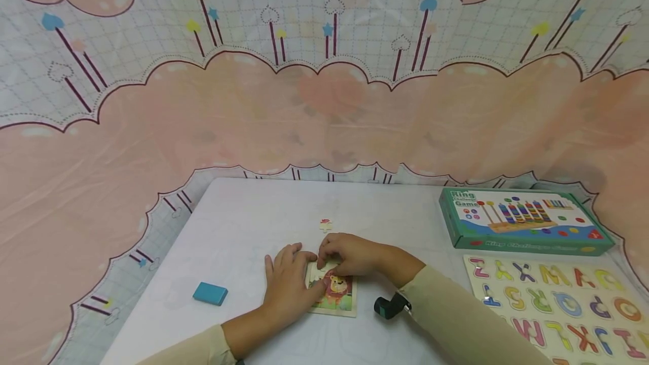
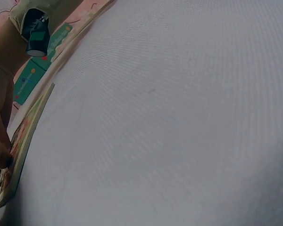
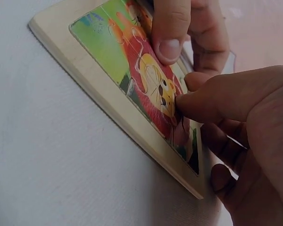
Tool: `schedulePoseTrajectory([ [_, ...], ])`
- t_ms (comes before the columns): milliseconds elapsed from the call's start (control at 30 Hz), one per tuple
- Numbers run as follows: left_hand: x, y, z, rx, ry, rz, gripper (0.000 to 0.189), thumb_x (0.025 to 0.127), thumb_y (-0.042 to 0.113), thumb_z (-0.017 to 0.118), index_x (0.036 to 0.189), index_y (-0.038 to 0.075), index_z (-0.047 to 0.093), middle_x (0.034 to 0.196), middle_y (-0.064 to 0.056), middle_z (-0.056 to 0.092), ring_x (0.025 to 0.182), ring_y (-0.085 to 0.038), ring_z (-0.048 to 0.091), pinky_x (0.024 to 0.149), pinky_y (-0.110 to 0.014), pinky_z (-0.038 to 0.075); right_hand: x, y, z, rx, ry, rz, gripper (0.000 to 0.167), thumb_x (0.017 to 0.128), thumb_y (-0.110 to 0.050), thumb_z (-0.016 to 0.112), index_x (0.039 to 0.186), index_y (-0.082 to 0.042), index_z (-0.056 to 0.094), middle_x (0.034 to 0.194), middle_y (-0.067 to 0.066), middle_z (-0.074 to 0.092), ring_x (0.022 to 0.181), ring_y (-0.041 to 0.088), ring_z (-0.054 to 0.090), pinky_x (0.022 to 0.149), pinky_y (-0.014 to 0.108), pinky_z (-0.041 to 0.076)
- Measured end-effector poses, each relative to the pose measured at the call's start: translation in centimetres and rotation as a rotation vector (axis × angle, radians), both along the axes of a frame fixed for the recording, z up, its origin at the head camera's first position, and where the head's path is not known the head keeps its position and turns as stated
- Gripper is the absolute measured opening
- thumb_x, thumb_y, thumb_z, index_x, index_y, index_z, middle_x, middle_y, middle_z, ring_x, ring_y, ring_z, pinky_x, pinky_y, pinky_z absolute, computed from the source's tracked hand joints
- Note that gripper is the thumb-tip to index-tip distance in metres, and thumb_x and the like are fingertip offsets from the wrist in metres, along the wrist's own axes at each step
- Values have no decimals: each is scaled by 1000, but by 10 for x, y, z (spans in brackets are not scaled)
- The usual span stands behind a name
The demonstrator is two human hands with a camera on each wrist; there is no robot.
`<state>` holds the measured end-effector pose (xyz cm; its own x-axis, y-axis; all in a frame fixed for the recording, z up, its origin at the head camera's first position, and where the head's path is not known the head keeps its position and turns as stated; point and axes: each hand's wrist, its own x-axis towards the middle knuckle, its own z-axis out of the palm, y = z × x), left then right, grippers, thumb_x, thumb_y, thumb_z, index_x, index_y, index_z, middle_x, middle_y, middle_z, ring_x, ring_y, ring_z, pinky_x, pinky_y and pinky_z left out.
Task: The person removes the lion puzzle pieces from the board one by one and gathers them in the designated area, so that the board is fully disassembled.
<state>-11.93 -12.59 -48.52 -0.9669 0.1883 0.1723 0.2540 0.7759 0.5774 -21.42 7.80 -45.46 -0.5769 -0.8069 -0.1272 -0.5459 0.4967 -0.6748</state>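
A lion jigsaw puzzle [image 1: 338, 292] in a pale wooden frame lies before me. My left hand [image 1: 288, 283] rests along its left side, fingers spread, the thumb laid over the picture. At the top of the puzzle my right hand [image 1: 350, 253] has its fingers bent down. In the right wrist view its thumb [image 3: 198, 104] and forefinger come together beside the lion's face and pinch a puzzle piece, mostly hidden by the fingertips. The left thumb [image 3: 170, 40] presses the picture close by. Beyond the frame lies a loose puzzle piece [image 1: 325, 225] with a red patch.
A blue block [image 1: 210, 293] sits on the white table [image 1: 243, 213] to the left. At the right, a green Ring Challenge Game box [image 1: 524, 221] stands behind a letter board [image 1: 550, 297]. A small black camera [image 1: 389, 306] is on the right wrist.
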Motion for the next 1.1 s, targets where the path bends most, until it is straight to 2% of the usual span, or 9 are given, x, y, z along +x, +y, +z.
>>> schedulePoseTrajectory([
  [167, 2, 0, -1, 8, 21, -4, 48, 89, 40, 80, 125, 14, 64, 154, -20, 44, 152, -45, 29, 114, -84, 0, 0, 0, -1, -8, -16, -9, 24, 92, -1, 80, 106, -20, 77, 116, -10, 60, 115, 8, 56, 112, 33, 45],
  [533, -1, -1, -2, -7, -9, 4, 47, 90, 41, 79, 127, 15, 64, 156, -18, 43, 154, -42, 28, 116, -82, 0, 0, 0, 1, -20, -65, -29, 25, 92, 0, 79, 106, -21, 75, 112, -12, 60, 109, 8, 55, 109, 32, 47],
  [833, 0, 1, -3, 6, 39, -2, 46, 89, 40, 79, 125, 16, 64, 154, -19, 46, 152, -43, 31, 115, -83, 2, 0, 3, 2, -39, -93, -32, 30, 93, 3, 77, 106, -23, 72, 107, -11, 63, 103, 12, 55, 99, 29, 48],
  [1100, -1, 0, -3, -19, 10, 2, 48, 89, 41, 78, 127, 16, 63, 155, -18, 44, 153, -41, 29, 116, -82, 1, 0, 3, 2, -30, -129, -85, 31, 93, 2, 78, 106, -26, 74, 104, -12, 67, 102, 11, 58, 99, 29, 50],
])
